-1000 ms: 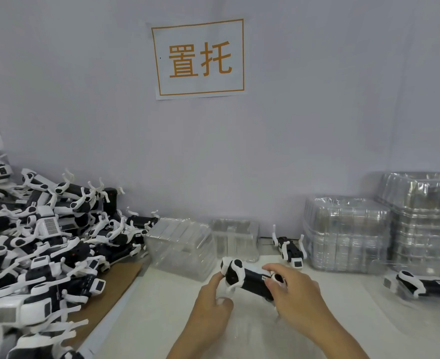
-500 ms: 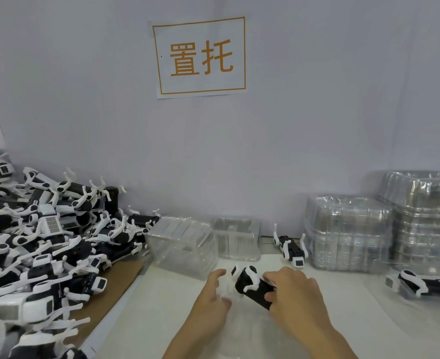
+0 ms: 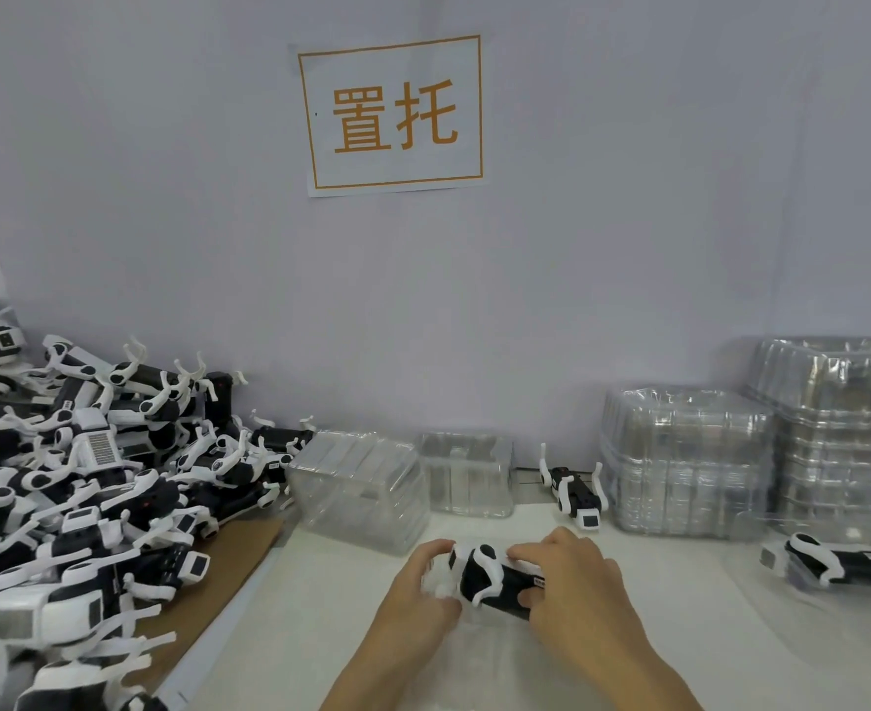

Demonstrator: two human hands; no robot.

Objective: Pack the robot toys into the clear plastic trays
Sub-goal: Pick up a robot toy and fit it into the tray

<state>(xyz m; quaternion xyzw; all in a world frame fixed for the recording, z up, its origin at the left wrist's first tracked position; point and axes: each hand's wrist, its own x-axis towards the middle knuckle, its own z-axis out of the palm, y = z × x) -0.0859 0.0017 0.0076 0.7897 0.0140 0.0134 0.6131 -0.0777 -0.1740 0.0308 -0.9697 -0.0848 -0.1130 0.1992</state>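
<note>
Near the front edge of the white worktop (image 3: 320, 633), a black-and-white robot toy (image 3: 492, 582) sits between both hands. The right hand (image 3: 571, 582) curls over its rear body and grips it; the left hand (image 3: 423, 592) is cupped at the toy's head end, fingers bent around white parts, though exactly what it pinches cannot be made out. A clear plastic tray (image 3: 474, 654) seems to lie under the hands, but its outline is faint.

Risks, as a judgement: the thin white legs look easy to snag or bend if the toy is pressed down misaligned, and a tray this hard to see invites a missed pocket.

Just beyond the hands are two clear tray bundles (image 3: 361, 484), with a single toy (image 3: 574, 492) beside them. Stacks of trays (image 3: 689, 464) rise to the right, and another toy (image 3: 843, 559) lies packed in front of them. A large heap of toys (image 3: 89, 479) covers brown cardboard (image 3: 228, 561) on the left. Behind is a pale wall carrying a sign (image 3: 395, 115) with orange characters.
</note>
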